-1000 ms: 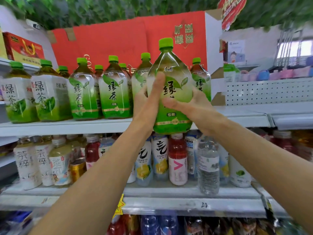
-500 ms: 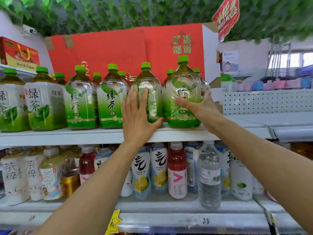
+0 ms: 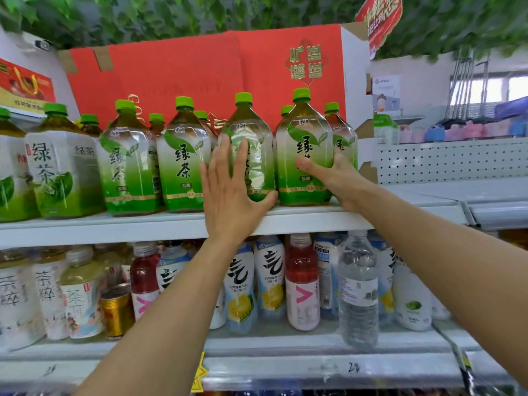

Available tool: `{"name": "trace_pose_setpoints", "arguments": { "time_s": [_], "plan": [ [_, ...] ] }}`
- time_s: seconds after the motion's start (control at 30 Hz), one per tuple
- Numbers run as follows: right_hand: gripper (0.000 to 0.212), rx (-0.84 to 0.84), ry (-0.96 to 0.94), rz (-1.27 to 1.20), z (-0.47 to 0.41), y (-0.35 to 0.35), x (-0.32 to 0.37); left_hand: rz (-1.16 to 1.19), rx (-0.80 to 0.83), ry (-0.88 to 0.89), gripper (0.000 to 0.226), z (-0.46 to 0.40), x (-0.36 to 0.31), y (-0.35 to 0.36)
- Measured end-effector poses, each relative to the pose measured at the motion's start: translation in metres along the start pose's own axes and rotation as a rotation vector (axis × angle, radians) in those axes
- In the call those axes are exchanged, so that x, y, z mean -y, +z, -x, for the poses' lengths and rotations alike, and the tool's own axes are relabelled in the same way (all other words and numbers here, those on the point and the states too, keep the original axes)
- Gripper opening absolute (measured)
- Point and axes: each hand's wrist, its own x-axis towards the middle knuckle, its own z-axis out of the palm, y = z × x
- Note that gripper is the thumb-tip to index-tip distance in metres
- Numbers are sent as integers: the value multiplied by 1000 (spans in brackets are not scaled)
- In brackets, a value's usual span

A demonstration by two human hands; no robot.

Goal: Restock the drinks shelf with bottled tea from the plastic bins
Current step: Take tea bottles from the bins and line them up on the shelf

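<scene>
Newly placed tea bottle (image 3: 304, 150) stands upright on the top shelf (image 3: 114, 227), its long axis vertical, at 1 o'clock from the left hand (image 3: 231, 195). Right hand (image 3: 334, 172) is nearer, thumb and fingers curled around its lower body. Left fingers (image 3: 224, 155) are spread flat, pressing the neighbouring bottle (image 3: 251, 155).

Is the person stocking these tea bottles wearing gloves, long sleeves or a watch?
No. Both the left hand and the right hand are bare, with no gloves or rings showing. Both forearms are uncovered up to the picture's edge, and no sleeve, watch or bracelet shows.
</scene>
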Motion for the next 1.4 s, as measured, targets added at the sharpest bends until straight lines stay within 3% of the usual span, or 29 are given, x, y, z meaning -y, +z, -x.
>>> {"name": "trace_pose_setpoints", "arguments": {
  "time_s": [0.17, 0.3, 0.43, 0.57, 0.67, 0.93, 1.1, 1.2, 1.4],
  "plan": [
    [89, -192, -84, 233, 16, 14, 1, -21, 40, -5, 104, 0, -4, -5],
    [90, -207, -144, 601, 51, 22, -7, 13, 158, -12, 88, 19, -5, -19],
    [67, -201, -305, 826, 110, 26, -14, 165, 143, -10, 69, 68, -14, -42],
    [48, -237, -431, 910, 168, 38, -36, 238, 104, 65, 56, 127, -18, -61],
    [42, -234, -389, 909, 206, 46, -67, 283, 275, -4, 53, 178, -13, -64],
    [38, 72, 81, 874, 316, 49, -186, 409, 908, -347, 43, 338, -2, -46],
    [37, 251, 446, 790, 387, 37, -276, 468, 1225, -697, 33, 454, -6, -33],
    [36, 304, 745, 697, 448, 33, -335, 516, 1359, -978, 29, 527, -10, -31],
    [35, 510, 1146, 609, 570, 18, -431, 377, 1506, -1279, 26, 655, -26, -37]
  ]
}}
